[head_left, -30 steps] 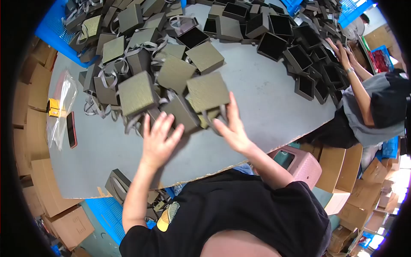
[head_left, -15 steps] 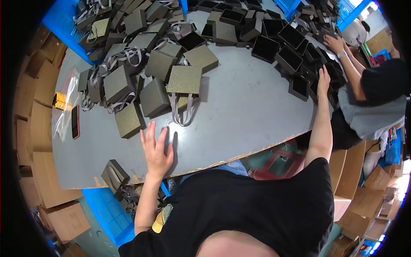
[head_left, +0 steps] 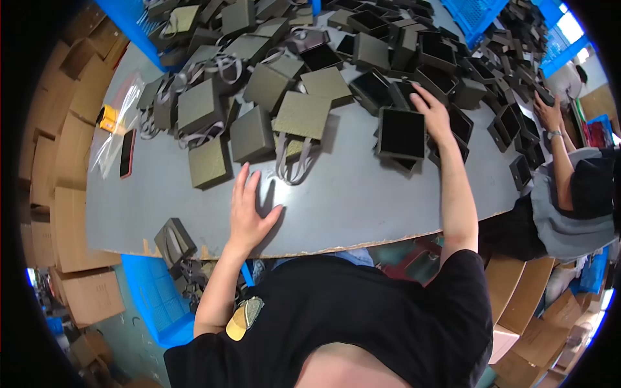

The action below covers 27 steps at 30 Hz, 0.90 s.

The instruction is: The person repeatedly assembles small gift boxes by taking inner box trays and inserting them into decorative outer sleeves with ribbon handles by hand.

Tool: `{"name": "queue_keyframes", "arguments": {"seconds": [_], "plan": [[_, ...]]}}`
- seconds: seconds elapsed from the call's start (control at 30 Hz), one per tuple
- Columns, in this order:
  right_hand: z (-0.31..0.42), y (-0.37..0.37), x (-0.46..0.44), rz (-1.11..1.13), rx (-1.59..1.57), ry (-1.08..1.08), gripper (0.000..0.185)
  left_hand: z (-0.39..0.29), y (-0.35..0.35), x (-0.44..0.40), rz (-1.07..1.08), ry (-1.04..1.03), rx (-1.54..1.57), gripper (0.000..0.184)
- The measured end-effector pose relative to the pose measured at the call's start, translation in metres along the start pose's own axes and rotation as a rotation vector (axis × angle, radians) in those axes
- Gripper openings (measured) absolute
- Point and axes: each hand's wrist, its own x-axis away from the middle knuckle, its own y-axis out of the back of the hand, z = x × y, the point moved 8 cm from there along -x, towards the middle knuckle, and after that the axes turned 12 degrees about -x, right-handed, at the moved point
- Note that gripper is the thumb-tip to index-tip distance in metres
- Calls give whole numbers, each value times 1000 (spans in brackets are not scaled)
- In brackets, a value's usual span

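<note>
My left hand (head_left: 248, 213) rests on the grey table near its front edge, fingers spread, holding nothing. Just beyond it lie closed dark boxes with grey ribbons, among them an upright box (head_left: 252, 134) and a gold-patterned box (head_left: 302, 116) whose ribbon loop hangs toward me. To the right, my right hand (head_left: 432, 116) lies against a group of open dark trays, with its fingers spread over them. An open tray with a black inside (head_left: 401, 134) is just left of that hand. Its fingertips touch the trays behind.
A phone (head_left: 127, 153), a plastic bag (head_left: 116, 139) and a yellow item (head_left: 110, 119) lie at the left. Below the table edge is a blue crate (head_left: 152, 297) with ribboned boxes. At the right, a co-worker's hand (head_left: 550, 116) handles a dark box. Cardboard boxes (head_left: 87, 226) stand left.
My right hand has moved back left from the far-right pile, and several open trays now lie nearer the middle. My left hand has stayed near the front edge. The co-worker's hands have shifted.
</note>
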Motion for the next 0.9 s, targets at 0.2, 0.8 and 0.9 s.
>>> {"name": "queue_keyframes", "arguments": {"seconds": [0.2, 0.8, 0.9], "plan": [[70, -100, 51, 145, 41, 195, 45, 1, -12, -12, 12, 41, 79, 93], [187, -152, 247, 585, 334, 459, 86, -19, 6, -28, -94, -199, 48, 50], [176, -147, 238, 466, 457, 420, 81, -31, -9, -50, -28, -236, 38, 54]]}}
